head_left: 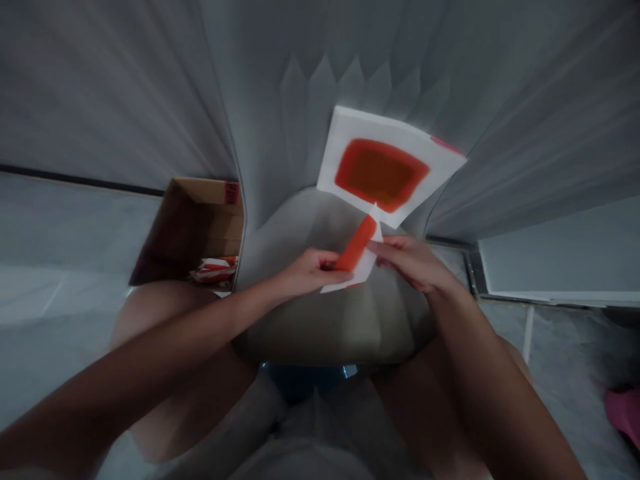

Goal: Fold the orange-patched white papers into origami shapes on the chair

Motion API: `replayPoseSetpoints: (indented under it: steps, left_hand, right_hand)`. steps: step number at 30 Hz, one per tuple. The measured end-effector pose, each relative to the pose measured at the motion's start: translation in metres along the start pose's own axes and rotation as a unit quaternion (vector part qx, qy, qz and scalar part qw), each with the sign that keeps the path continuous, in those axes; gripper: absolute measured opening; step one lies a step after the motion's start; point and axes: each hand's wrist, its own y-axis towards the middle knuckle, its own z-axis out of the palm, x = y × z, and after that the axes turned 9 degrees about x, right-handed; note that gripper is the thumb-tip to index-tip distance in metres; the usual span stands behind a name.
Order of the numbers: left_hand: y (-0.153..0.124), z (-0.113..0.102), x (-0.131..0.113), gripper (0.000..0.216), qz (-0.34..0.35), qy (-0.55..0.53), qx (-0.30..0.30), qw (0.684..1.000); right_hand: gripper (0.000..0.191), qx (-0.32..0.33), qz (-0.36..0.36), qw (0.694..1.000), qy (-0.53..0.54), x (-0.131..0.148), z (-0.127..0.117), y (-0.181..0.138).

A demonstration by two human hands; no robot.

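Between my two hands is a folded piece of paper (pixel 356 243), white with an orange-red band, tilted up to the right. My left hand (pixel 317 270) pinches its lower left end between thumb and fingers. At the paper's right edge, my right hand (pixel 403 257) has its thumb on top and its fingers behind, closed on it. Just beyond lies a white stack of sheets (pixel 327 160) with a large orange-red, brown-centred rounded square on top. The folded paper's upper tip overlaps the near edge of this stack.
A grey plastic stool or chair (pixel 310 333) stands between my knees, under my hands. On the floor at left, an open cardboard box (pixel 210 190) holds several red-and-white folded papers (pixel 217 270). Grey curtain-like cloth (pixel 100 87) hangs behind. Something pink (pixel 623 410) lies at far right.
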Motion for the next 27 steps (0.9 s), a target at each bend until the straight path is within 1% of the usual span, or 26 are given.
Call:
replayPoseSetpoints:
  steps: [2,4,9,13,15,19,22,24,27]
  left_hand:
    - [0.0,-0.004,0.001,0.035,-0.012,0.015,0.047,0.999]
    - [0.0,-0.006,0.005,0.037,-0.026,0.025,0.08,0.996]
    - [0.0,-0.008,0.015,0.038,-0.046,0.057,0.101,0.992]
    - [0.0,-0.013,0.015,0.037,-0.034,0.089,0.118,0.988]
    - [0.001,-0.015,0.011,0.038,-0.015,0.104,0.084,0.991]
    - [0.005,-0.015,0.004,0.042,0.036,0.099,-0.041,0.994]
    - [0.008,-0.017,0.003,0.04,0.054,0.1,-0.11,0.987]
    - [0.008,-0.018,0.004,0.038,0.055,0.09,-0.134,0.985]
    - [0.007,-0.02,0.004,0.037,0.05,0.078,-0.13,0.987]
  right_hand:
    - [0.039,0.005,0.002,1.0,0.003,0.001,0.001,0.0]
    - [0.038,0.007,0.009,1.0,0.012,0.002,0.005,0.0]
    - [0.037,0.014,0.027,0.998,0.063,0.004,0.014,-0.003]
    - [0.039,0.015,0.011,0.996,0.086,-0.001,0.015,-0.001]
    - [0.039,0.024,0.006,0.997,0.073,-0.004,0.015,0.003]
    - [0.037,0.061,0.015,0.997,0.043,-0.006,0.015,0.009]
    - [0.038,0.082,0.018,0.996,0.017,-0.005,0.017,0.009]
    - [0.038,0.094,0.02,0.995,0.005,-0.005,0.018,0.009]
    - [0.037,0.106,0.02,0.994,0.001,-0.004,0.018,0.007]
